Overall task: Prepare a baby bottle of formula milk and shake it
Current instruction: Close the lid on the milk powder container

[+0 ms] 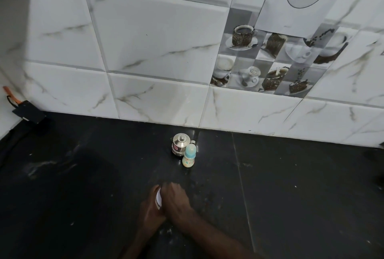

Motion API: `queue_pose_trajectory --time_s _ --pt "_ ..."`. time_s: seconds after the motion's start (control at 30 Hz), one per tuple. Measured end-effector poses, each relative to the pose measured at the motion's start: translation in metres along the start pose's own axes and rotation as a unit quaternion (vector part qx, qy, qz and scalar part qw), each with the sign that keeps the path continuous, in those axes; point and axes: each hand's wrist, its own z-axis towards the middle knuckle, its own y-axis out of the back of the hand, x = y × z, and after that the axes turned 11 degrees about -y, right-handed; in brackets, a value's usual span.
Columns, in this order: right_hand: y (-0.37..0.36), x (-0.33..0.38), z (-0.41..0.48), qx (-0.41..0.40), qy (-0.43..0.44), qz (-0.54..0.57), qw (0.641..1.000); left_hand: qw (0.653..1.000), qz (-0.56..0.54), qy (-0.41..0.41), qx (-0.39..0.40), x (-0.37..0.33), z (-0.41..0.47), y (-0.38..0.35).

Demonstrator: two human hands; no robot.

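Bottle (189, 157): standing upright at frame centre, beside steel pot (180, 147), well above both hands. Left hand (150, 211) and right hand (174, 200) are clasping a white tin (158, 198), probably formula; right is lying nearer.

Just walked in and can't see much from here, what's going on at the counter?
A person has both hands on a small white container near the counter's front: left hand beside it, right hand over the top. The baby bottle, blue cap on, stands untouched by a steel pot near the wall.
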Motion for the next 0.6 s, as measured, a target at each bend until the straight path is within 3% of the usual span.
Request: queue_pose_trajectory --time_s 0.07,0.1,0.17,0.2,0.33,0.6 --pt "0.002 -0.006 0.001 0.023 -0.016 0.012 1.0 0.998 -0.01 0.056 0.001 -0.001 -0.009 0.01" --pt "0.003 -0.011 0.003 0.023 -0.023 0.022 0.999 0.998 -0.022 0.043 -0.04 0.004 -0.013 0.007" --pt "0.007 -0.02 0.002 0.021 -0.025 0.043 0.999 0.998 -0.063 0.0 -0.009 -0.013 -0.008 0.012" --pt "0.009 -0.025 0.0 0.018 -0.034 0.058 0.998 0.997 -0.058 0.054 0.0 -0.027 -0.006 0.014" --pt "0.008 -0.044 -0.005 -0.047 -0.079 0.159 0.983 0.996 -0.078 0.019 -0.049 -0.031 0.017 0.02" --pt "-0.005 -0.068 -0.014 -0.055 -0.128 0.148 0.979 0.994 -0.079 0.019 -0.073 -0.042 0.086 0.024"
